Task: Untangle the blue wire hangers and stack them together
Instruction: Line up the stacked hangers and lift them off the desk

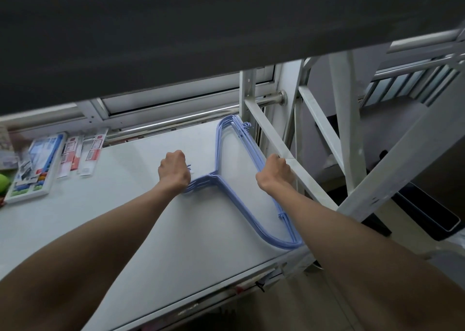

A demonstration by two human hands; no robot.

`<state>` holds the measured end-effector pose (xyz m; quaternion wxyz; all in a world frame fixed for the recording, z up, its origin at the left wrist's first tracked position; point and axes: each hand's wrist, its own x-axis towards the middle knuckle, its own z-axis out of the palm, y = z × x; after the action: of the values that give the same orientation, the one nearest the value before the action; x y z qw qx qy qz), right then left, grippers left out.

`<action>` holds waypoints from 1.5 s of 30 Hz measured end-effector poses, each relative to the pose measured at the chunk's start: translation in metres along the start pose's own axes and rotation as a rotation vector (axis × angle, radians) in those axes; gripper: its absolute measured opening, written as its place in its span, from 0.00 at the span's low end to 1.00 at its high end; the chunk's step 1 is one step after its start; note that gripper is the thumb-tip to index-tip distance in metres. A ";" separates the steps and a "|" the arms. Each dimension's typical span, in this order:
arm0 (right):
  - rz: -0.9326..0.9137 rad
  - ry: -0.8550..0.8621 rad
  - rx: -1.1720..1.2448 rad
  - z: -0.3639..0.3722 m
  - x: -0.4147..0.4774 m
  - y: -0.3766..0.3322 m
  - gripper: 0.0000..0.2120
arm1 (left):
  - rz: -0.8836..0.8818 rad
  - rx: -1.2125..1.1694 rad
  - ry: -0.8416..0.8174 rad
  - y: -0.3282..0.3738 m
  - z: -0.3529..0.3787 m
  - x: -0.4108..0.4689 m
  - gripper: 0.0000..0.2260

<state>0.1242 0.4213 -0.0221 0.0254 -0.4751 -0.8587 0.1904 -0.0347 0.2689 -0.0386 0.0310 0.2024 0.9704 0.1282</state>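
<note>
Left hand (173, 171) seemingly, right hand (274, 172) clearly gripping blue hangers (241, 210), packet (94, 152) print illegible.

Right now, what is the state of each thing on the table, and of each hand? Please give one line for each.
hangers: gathered in one stack, lying flat near the table's right edge.
left hand: fingers curled, gripping the hook end of the hangers.
right hand: fingers curled round the hangers' long straight bar.
packets: lying flat at the far left, apart from the hangers.
table: bears all of these.

surface: pale table (100, 192) | right: blue wire hangers (214, 176) stacked | far left: flat box (35, 167), packets (83, 154)
</note>
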 end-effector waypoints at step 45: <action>-0.466 -0.084 -0.244 -0.013 0.146 -0.079 0.15 | 0.081 -0.020 -0.002 -0.006 0.000 0.007 0.08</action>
<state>-0.0162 0.5083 -0.0026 -0.0244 -0.2556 -0.9619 0.0941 -0.0436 0.2669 -0.0404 0.0288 0.2414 0.9600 0.1388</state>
